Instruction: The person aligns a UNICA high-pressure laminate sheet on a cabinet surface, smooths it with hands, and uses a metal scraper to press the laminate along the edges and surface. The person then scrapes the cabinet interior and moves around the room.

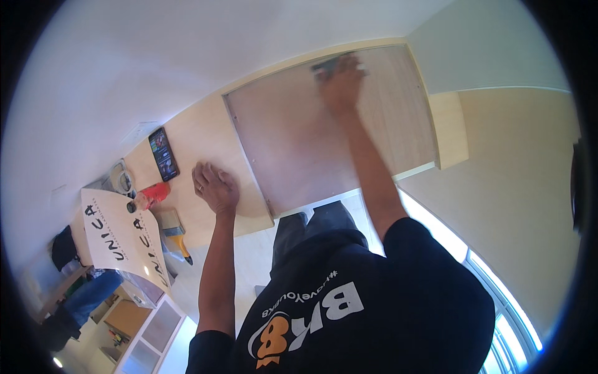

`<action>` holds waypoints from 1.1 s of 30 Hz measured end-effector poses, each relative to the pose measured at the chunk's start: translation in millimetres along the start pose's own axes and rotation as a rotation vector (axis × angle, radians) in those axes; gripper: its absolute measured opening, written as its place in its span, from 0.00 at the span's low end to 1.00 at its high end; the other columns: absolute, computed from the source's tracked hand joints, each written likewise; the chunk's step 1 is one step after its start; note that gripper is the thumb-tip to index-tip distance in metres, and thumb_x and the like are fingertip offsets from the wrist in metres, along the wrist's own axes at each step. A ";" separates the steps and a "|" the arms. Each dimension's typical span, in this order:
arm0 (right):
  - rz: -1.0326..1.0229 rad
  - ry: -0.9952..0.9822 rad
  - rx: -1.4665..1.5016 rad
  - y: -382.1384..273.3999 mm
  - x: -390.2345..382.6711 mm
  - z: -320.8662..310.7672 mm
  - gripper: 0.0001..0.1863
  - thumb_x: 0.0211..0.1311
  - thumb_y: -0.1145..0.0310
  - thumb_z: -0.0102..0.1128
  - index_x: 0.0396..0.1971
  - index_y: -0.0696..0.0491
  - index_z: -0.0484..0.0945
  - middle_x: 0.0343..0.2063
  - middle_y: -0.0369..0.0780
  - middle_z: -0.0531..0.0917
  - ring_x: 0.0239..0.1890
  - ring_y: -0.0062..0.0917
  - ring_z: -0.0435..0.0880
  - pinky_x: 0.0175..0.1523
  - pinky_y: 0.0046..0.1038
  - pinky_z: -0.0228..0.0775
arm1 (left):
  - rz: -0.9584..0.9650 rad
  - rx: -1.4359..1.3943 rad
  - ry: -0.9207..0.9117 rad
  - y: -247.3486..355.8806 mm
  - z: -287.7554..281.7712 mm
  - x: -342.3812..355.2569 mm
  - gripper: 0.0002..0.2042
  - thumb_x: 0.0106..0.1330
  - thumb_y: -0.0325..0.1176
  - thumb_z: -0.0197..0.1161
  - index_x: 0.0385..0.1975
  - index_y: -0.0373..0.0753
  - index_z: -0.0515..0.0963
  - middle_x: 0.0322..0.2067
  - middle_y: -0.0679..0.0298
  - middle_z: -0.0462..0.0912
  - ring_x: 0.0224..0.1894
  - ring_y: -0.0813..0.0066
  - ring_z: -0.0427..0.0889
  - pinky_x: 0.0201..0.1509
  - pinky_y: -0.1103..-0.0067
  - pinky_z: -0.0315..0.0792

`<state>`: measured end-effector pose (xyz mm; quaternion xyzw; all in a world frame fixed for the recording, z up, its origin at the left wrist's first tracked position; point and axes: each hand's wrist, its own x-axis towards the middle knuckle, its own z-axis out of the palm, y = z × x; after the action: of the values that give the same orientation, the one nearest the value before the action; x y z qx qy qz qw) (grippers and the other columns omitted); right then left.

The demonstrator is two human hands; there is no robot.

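My right hand (344,84) reaches to the far edge of a recessed wooden panel (293,137). Its fingers are closed over a dark grey flat block (322,67), pressed against the panel; motion blurs it, so its exact kind is unclear. On the pale wooden surface (246,215) left of the panel rests my left hand (216,187), palm down, fingers apart and slightly bent, holding nothing. A phone (164,154) with a lit screen lies beyond that hand, and a red-labelled bottle (149,196) lies to its left.
A paintbrush (174,234) with a yellow handle lies by the wood's near left edge. Beside it a printed white sheet (115,227) curls over the side. A white wall (187,56) borders the far side, and white shelving (152,340) stands at lower left.
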<state>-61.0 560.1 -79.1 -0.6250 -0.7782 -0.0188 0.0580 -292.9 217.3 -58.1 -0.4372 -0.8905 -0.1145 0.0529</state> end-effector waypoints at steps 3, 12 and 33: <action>-0.053 -0.195 0.067 -134.0 -54.6 10.8 0.46 0.71 0.41 0.47 0.76 0.62 0.53 0.76 0.60 0.51 0.79 0.57 0.47 0.78 0.60 0.39 | -0.009 0.008 -0.007 -3.0 1.4 0.4 0.24 0.68 0.40 0.54 0.62 0.35 0.69 0.67 0.47 0.67 0.72 0.45 0.61 0.72 0.50 0.55; 0.097 -0.137 0.169 19.7 -47.0 -30.3 0.43 0.71 0.42 0.46 0.76 0.57 0.57 0.76 0.58 0.54 0.79 0.55 0.47 0.80 0.56 0.33 | -0.038 -0.015 -0.003 2.9 -0.8 1.2 0.25 0.69 0.42 0.53 0.63 0.37 0.69 0.67 0.48 0.67 0.72 0.46 0.61 0.71 0.51 0.57; 0.197 -0.085 -0.058 222.0 -175.1 -42.5 0.46 0.68 0.29 0.44 0.77 0.46 0.60 0.77 0.52 0.57 0.79 0.48 0.51 0.78 0.58 0.39 | 0.006 0.079 -0.005 -10.7 11.3 0.2 0.25 0.72 0.47 0.50 0.63 0.38 0.70 0.67 0.52 0.66 0.71 0.49 0.64 0.68 0.48 0.63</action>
<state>195.4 434.2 -66.5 -0.7002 -0.7138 -0.0090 0.0086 -301.5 213.9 -70.7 -0.4377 -0.8931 -0.0779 0.0684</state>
